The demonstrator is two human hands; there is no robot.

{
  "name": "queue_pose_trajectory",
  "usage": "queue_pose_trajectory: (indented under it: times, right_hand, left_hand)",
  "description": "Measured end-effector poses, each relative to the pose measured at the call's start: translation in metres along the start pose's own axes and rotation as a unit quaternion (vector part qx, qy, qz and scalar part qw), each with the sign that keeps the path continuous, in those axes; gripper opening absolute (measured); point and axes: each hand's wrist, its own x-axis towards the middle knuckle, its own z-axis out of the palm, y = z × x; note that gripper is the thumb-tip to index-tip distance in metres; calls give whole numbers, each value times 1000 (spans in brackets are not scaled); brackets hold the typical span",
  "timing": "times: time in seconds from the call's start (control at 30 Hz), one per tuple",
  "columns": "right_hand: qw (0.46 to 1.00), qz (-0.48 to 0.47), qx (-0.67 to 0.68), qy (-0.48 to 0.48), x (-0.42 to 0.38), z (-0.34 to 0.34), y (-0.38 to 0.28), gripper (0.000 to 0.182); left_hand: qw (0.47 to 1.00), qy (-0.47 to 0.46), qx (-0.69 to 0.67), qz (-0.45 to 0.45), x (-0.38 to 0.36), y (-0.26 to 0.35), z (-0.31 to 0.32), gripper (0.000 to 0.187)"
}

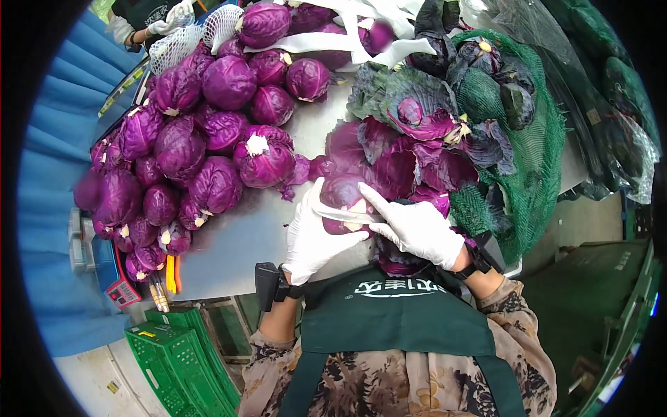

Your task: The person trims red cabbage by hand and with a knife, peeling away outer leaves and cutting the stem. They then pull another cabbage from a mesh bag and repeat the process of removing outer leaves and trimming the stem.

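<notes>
A purple cabbage [343, 189] with a pale cut stem end sits on the metal table in front of me, between my two white-gloved hands. My left hand [311, 236] is wrapped round its left and near side, thumb low and fingers up along the side. My right hand [411, 233] grips it from the right, with fingertips over the top and at the stem end. A narrow white band crosses the cabbage between my hands. Loose purple outer leaves [396, 167] lie just beyond and to the right of it.
Trimmed purple cabbages [182, 149] are heaped at the left. White foam net sleeves [177, 50] lie at the back. A green mesh bag [545, 146] with dark-leaved cabbages stands at the right. A red scale [124, 293] and green crates [174, 354] are lower left. Another person's gloved hands [174, 19] show at the top left.
</notes>
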Motion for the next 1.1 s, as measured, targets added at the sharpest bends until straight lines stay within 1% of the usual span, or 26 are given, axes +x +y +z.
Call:
queue_pose_trajectory:
  times: [0.07,0.13,0.17,0.2,0.23,0.3,0.33,0.4,0.47,0.57,0.6,0.67,0.7,0.77,0.8,0.87,0.9,0.93,0.97,1.0,1.03,1.07,1.1]
  right_hand:
    - [1000,10,2,-13,1,-1,-1,69]
    - [999,22,4,-26,0,1,-2,69]
    - [1000,13,0,-4,-1,5,-1,69]
    - [1000,5,-4,18,-1,7,0,70]
    - [1000,5,-4,18,0,6,-1,70]
    - [998,6,-58,8,1,4,-3,70]
    - [998,6,-60,9,1,5,-3,70]
    - [995,34,-89,21,3,9,-6,69]
    - [994,47,-92,25,5,12,-7,66]
    - [992,88,-74,58,8,17,-11,60]
    - [992,86,-76,59,9,19,-9,60]
    - [992,74,-69,78,10,22,-5,59]
    - [992,72,-71,77,11,19,-2,59]
    - [994,33,-85,60,13,12,4,58]
    - [994,30,-90,58,14,12,5,58]
    - [992,82,4,92,18,17,5,49]
    - [966,61,90,235,25,29,17,37]
    - [960,74,80,259,31,21,29,30]
    - [949,147,177,217,35,9,38,30]
    - [920,221,274,174,36,-3,40,29]
    - [920,262,276,88,39,-19,29,30]
    - [948,162,254,103,35,-8,32,37]
    - [956,137,242,95,32,-5,23,43]
  left_hand:
    - [997,18,64,47,1,-5,2,113]
    - [996,17,68,51,2,-7,3,112]
    - [996,16,72,55,2,-7,3,112]
    - [996,16,72,55,2,-7,3,112]
    - [997,16,61,54,3,-7,3,112]
    - [997,15,51,52,3,-4,2,112]
    - [998,8,43,41,4,-2,1,112]
    - [999,5,34,34,7,3,0,112]
    - [998,5,63,14,8,6,1,112]
    - [998,10,45,33,10,8,1,112]
    - [998,12,45,34,11,9,0,112]
    - [994,10,94,55,12,9,1,112]
    - [994,13,91,54,11,10,1,112]
    - [997,-20,72,-9,11,12,-1,106]
    - [998,-16,67,-9,12,10,0,106]
    - [998,-27,33,-48,14,6,2,105]
    - [999,6,46,-19,8,15,3,106]
    - [999,13,41,-24,5,13,5,106]
    - [998,18,59,10,0,8,6,109]
    - [995,19,82,45,-5,4,6,112]
    - [999,24,40,28,-7,2,4,111]
    - [998,23,45,29,-7,-3,2,111]
    - [999,30,13,33,-9,-12,4,111]
